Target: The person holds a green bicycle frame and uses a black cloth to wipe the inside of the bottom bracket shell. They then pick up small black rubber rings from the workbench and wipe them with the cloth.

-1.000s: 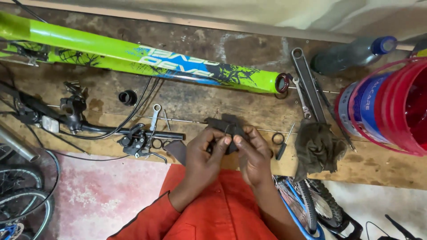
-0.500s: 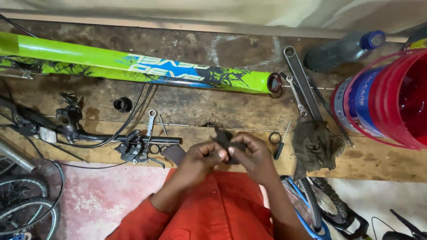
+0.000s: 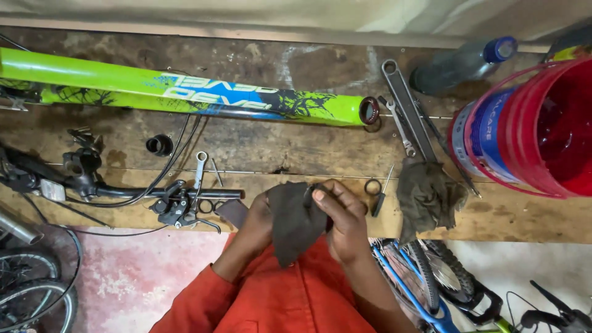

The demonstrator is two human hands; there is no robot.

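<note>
A single head-worn camera looks almost straight down at the worn wooden bench [image 3: 259,145], close enough that the person's forearms fill the lower middle. The long lime-green bicycle frame tube [image 3: 111,83] lies across the far side of the bench. The bench edge nearest the person runs below that tube.

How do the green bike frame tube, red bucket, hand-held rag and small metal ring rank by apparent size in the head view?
1. Green bike frame tube, longest.
2. Red bucket, partly cut off by the frame edge.
3. Hand-held rag, nearer the camera, so unsure.
4. Small metal ring.
</note>
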